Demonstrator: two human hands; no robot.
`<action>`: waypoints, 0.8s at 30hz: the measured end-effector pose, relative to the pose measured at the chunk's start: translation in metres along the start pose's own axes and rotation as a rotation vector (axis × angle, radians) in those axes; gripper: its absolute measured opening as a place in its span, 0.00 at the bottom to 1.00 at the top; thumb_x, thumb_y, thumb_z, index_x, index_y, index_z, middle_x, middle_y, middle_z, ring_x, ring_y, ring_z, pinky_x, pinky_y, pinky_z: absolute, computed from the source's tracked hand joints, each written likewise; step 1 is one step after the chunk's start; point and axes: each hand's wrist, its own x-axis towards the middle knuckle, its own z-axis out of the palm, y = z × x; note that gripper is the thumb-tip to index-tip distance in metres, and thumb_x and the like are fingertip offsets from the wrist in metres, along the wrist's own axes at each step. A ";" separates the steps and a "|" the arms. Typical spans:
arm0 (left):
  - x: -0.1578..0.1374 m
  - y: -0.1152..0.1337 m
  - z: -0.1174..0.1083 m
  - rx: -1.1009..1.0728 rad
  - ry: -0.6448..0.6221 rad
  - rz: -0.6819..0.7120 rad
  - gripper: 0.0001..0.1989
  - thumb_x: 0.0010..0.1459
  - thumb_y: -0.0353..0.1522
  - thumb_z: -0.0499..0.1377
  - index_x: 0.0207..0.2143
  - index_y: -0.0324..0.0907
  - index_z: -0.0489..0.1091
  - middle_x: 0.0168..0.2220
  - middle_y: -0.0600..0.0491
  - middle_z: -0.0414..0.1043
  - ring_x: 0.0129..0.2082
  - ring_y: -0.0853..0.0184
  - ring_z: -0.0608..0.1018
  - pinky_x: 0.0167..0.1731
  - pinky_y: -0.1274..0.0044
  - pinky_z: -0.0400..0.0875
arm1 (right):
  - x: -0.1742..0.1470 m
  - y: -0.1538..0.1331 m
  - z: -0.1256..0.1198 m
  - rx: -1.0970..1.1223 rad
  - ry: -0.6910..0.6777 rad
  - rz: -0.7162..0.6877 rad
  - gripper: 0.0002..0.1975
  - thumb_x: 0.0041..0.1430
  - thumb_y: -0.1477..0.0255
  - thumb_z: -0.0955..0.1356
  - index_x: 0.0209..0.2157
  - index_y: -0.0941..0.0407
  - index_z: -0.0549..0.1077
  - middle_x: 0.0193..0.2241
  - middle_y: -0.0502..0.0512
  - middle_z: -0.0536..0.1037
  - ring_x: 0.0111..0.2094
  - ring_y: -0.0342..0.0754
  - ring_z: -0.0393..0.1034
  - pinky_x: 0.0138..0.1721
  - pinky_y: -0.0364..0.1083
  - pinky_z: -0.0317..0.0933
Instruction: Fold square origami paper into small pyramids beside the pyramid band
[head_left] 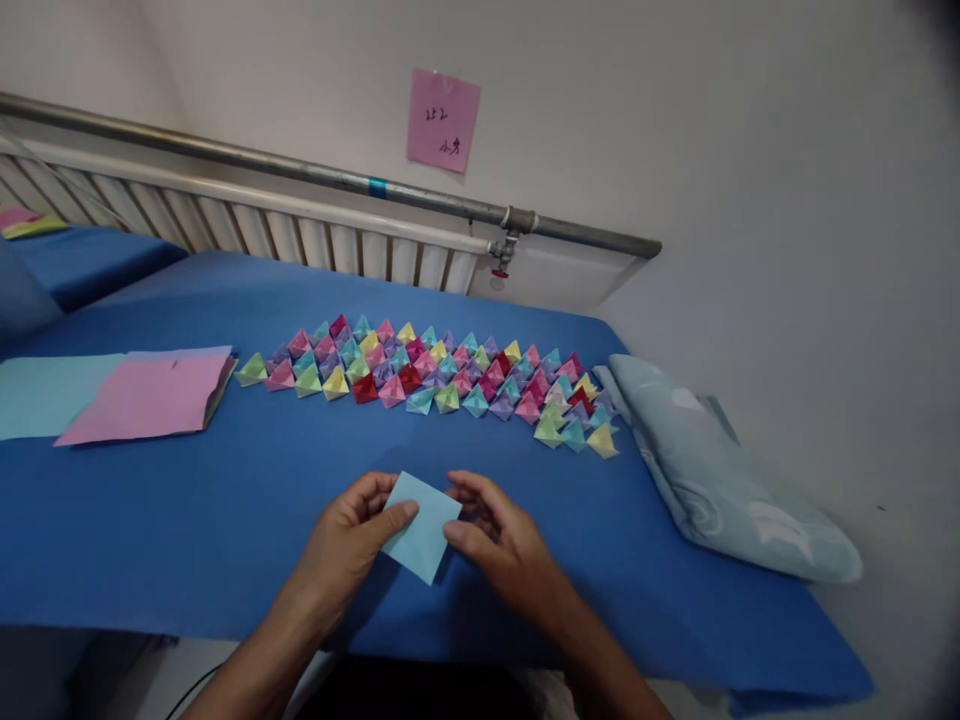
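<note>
A light blue square of folded paper is held in front of me, low over the blue sheet. My left hand pinches its left side, thumb on top and fingers underneath. At the paper's right corner is my right hand, its thumb at the edge and its fingers curled behind. Beyond both hands, many small folded paper pieces in pink, red, yellow, green, purple and blue stand in several rows.
To the left lie pink paper sheets and light blue sheets. A folded pale blue blanket sits at the right. Along the wall run a metal pipe and a white radiator. A pink note hangs above.
</note>
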 end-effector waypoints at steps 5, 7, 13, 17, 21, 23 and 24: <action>-0.005 0.003 0.004 0.115 -0.035 -0.013 0.21 0.42 0.46 0.70 0.30 0.39 0.72 0.23 0.58 0.71 0.22 0.74 0.70 0.24 0.82 0.64 | 0.007 -0.002 0.012 0.080 -0.059 0.081 0.08 0.53 0.66 0.68 0.27 0.56 0.69 0.20 0.44 0.66 0.22 0.40 0.59 0.25 0.40 0.54; -0.005 0.003 0.002 0.160 -0.018 -0.040 0.21 0.43 0.48 0.68 0.26 0.39 0.70 0.18 0.61 0.65 0.18 0.76 0.65 0.20 0.83 0.59 | 0.007 -0.003 0.011 0.084 -0.092 0.085 0.08 0.53 0.67 0.68 0.25 0.56 0.69 0.18 0.43 0.64 0.21 0.39 0.56 0.24 0.39 0.52; -0.003 -0.002 -0.002 0.176 0.027 -0.039 0.21 0.44 0.49 0.66 0.24 0.40 0.68 0.18 0.62 0.60 0.18 0.76 0.61 0.19 0.82 0.56 | 0.004 -0.001 0.009 0.098 -0.084 0.133 0.08 0.51 0.68 0.69 0.24 0.56 0.69 0.18 0.42 0.65 0.21 0.38 0.56 0.24 0.39 0.52; -0.002 -0.002 -0.001 0.198 0.034 0.034 0.21 0.48 0.48 0.64 0.22 0.40 0.66 0.18 0.61 0.59 0.19 0.76 0.62 0.20 0.83 0.58 | 0.004 0.003 0.010 0.110 -0.069 0.161 0.08 0.49 0.67 0.69 0.24 0.56 0.69 0.18 0.43 0.65 0.20 0.38 0.56 0.22 0.39 0.51; -0.001 -0.005 0.002 0.191 -0.060 -0.009 0.19 0.47 0.46 0.65 0.32 0.40 0.70 0.24 0.56 0.70 0.23 0.71 0.71 0.23 0.79 0.67 | 0.007 0.008 0.010 0.165 0.043 0.142 0.10 0.49 0.63 0.69 0.27 0.56 0.69 0.18 0.44 0.66 0.20 0.40 0.59 0.21 0.39 0.53; 0.001 -0.009 0.001 0.197 -0.128 -0.024 0.21 0.45 0.43 0.66 0.37 0.39 0.71 0.27 0.54 0.73 0.24 0.69 0.74 0.24 0.77 0.70 | 0.009 0.011 0.010 0.184 0.066 0.126 0.11 0.49 0.63 0.69 0.29 0.55 0.68 0.18 0.44 0.67 0.19 0.39 0.59 0.20 0.39 0.53; 0.002 -0.011 0.000 0.212 -0.139 -0.022 0.21 0.44 0.42 0.67 0.37 0.39 0.70 0.27 0.54 0.73 0.24 0.69 0.74 0.24 0.77 0.70 | 0.010 0.013 0.010 0.185 0.075 0.111 0.11 0.49 0.63 0.69 0.31 0.55 0.68 0.19 0.44 0.68 0.18 0.39 0.59 0.20 0.39 0.54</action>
